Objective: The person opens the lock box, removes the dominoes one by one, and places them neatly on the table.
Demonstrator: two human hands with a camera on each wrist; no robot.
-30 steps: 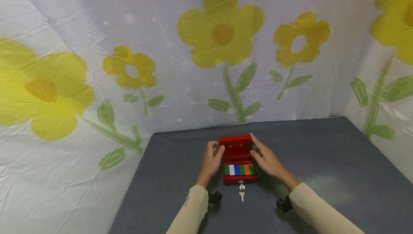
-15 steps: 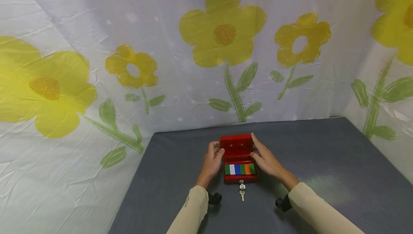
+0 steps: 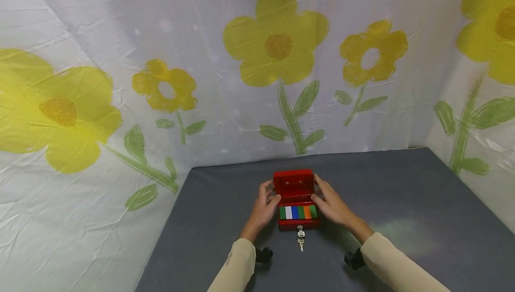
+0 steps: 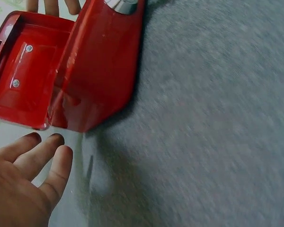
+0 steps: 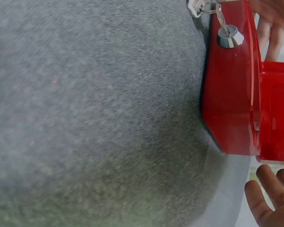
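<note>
A small red metal cash box (image 3: 299,225) stands on the table with its lid (image 3: 294,184) raised. Inside lies a row of coloured blocks (image 3: 298,212) in green, white, blue and orange. One key sits in the front lock (image 5: 230,37), and a second key (image 3: 301,243) hangs from it over the tabletop. My left hand (image 3: 263,209) is at the box's left side, thumb near the lid's hinge end, fingers loosely bent beside the lid. On the opposite side my right hand (image 3: 333,205) mirrors it, fingers spread alongside the lid. Both wrist views show gaps between fingertips and red metal.
A dark grey cloth-covered table (image 3: 217,220) extends around the box. Behind it hangs a pale backdrop (image 3: 225,126) printed with yellow flowers. Black wrist mounts (image 3: 264,255) show below the sleeves.
Both hands have lowered slightly along the lid's sides; the right fingertips have dropped from the lid's top corner. The box and lid keep their pose, and the head view has shifted a little.
</note>
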